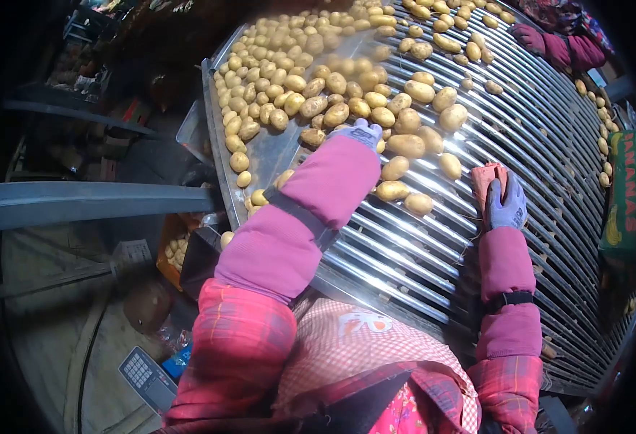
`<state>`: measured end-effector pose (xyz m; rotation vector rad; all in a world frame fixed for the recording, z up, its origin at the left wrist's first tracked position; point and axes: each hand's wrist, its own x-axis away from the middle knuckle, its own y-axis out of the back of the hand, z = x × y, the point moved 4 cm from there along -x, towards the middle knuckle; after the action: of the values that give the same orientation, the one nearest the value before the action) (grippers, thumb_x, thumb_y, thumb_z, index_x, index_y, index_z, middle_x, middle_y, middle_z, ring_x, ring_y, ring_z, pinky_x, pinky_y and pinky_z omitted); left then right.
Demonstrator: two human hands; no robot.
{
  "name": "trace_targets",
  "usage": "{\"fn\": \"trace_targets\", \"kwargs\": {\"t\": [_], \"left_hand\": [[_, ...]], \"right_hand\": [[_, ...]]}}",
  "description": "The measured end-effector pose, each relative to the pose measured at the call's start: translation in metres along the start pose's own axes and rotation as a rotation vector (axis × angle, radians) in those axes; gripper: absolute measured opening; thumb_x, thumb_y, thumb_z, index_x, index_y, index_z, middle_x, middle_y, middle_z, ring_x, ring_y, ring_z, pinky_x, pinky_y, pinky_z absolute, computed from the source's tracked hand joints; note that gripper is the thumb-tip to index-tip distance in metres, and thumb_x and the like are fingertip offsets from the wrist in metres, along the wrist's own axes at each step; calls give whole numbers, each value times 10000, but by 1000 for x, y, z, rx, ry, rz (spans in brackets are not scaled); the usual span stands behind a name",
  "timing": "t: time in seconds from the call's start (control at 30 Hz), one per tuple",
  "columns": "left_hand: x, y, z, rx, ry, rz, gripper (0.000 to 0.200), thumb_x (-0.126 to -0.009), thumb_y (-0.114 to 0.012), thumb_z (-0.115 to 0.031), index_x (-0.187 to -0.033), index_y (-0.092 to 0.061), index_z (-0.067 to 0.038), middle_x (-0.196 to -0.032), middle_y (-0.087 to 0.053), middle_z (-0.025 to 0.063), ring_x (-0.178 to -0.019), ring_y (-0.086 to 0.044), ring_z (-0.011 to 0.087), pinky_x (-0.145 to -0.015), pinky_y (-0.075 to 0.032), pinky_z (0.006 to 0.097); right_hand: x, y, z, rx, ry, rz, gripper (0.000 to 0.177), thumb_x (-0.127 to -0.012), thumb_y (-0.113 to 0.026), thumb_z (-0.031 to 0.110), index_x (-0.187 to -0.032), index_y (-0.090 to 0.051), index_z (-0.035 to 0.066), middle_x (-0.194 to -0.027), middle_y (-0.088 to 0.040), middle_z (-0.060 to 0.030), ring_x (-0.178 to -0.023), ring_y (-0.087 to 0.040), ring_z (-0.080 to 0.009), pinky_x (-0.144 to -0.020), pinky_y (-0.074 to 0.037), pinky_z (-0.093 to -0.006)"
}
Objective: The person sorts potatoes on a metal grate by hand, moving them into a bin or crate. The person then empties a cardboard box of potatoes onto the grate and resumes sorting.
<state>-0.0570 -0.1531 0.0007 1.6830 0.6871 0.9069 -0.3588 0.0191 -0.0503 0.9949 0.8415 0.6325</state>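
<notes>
The yellow-brown, oval potatoes (407,146) lie loose in a broad spread from 11 to 1 o'clock, crowded on the smooth grey metal sheet (263,160) at 11 o'clock and scattered more thinly over the rack of shiny parallel metal bars (404,249) that runs from 12 o'clock round to 4. The left hand (361,133), in a lavender knitted glove, is just above the centre, its fingertips at the lower edge of the potatoes; the forearm hides much of it, so whether it grips one cannot be told. The right hand (507,206), in a matching glove, is at 3 o'clock, well apart from the left, with thumb and fingers closed on a rough pinkish-red block (487,181) over the bars. Large potatoes lie between the two hands, the nearest ones apart from the block. At 1 o'clock a co-worker's hand (528,39) in a dark pink glove rests at the far side of the rack. A green cardboard box with red "BANANAS" lettering (624,195) stands at 3 o'clock, beyond the rack. At 8 o'clock are an orange crate (168,254) holding more potatoes and, lower down, a grey device with a keypad (148,377).
</notes>
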Motion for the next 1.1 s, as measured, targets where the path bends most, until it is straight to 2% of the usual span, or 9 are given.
{"fn": "trace_targets", "kwargs": {"t": [0.07,0.17,0.27,0.4,0.47,0.67,0.9,0.97,1.1], "left_hand": [[-4,1,19,184,0,-11,515,-778,-676,-342,-1208,-542,-92,-1126,-586,182,-988,-606,325,-824,-497,402],[27,27,65,1125,158,84,536,-791,-688,-325,-1236,-539,-67,-1100,-616,112,-994,-601,197,-815,-493,325],[61,14,106,1482,186,-9,521,-766,-738,-260,-1195,-552,-31,-1034,-624,67,-954,-564,155,-860,-440,300],[57,-14,73,1353,164,34,629,-679,-804,-269,-1201,-556,-20,-1010,-628,104,-930,-581,188,-868,-444,304],[31,-32,65,613,-25,-36,621,-665,-789,-409,-1154,-596,-78,-1127,-583,170,-1081,-541,309,-934,-429,403],[32,-59,48,428,130,-14,712,-573,-784,-566,-1103,-628,-117,-1209,-479,239,-1148,-471,380,-976,-402,449],[51,-31,58,730,302,-79,693,-571,-800,-558,-1040,-633,-75,-1117,-547,197,-1077,-528,326,-940,-428,428],[93,-4,68,1205,269,-340,502,-666,-814,-356,-1012,-628,-43,-1008,-606,147,-986,-591,261,-883,-468,396],[199,21,156,1513,367,-526,423,-736,-780,-162,-1067,-566,-7,-926,-609,66,-860,-586,138,-762,-492,295]], "right_hand": [[-1,-4,-5,-3,22,0,472,-861,-574,382,-1225,-556,83,-1177,-581,-157,-1086,-548,-326,-943,-424,-413],[0,-3,-3,-3,16,-15,469,-857,-578,385,-1219,-560,86,-1171,-583,-157,-1082,-549,-329,-938,-428,-418],[-1,-1,1,-1,-3,3,482,-861,-574,397,-1231,-554,89,-1180,-580,-153,-1090,-544,-329,-943,-425,-416],[-1,-5,-5,4,-1,46,517,-873,-555,422,-1266,-530,88,-1224,-560,-150,-1126,-523,-324,-966,-407,-414],[-2,-4,-6,-6,-11,69,526,-874,-553,427,-1269,-527,80,-1235,-554,-155,-1137,-517,-324,-974,-401,-416],[-2,-5,-9,-1,-19,80,533,-875,-548,435,-1272,-526,79,-1240,-553,-163,-1141,-516,-331,-975,-402,-416],[-7,-10,-13,10,32,37,529,-886,-522,422,-1289,-511,80,-1267,-535,-182,-1158,-504,-349,-984,-391,-419],[-5,-10,-13,28,-21,80,538,-892,-508,430,-1290,-510,68,-1274,-529,-189,-1167,-497,-354,-990,-387,-419],[-7,-12,-16,23,25,73,550,-897,-491,445,-1285,-510,56,-1281,-524,-186,-1172,-494,-344,-998,-378,-406]]}}
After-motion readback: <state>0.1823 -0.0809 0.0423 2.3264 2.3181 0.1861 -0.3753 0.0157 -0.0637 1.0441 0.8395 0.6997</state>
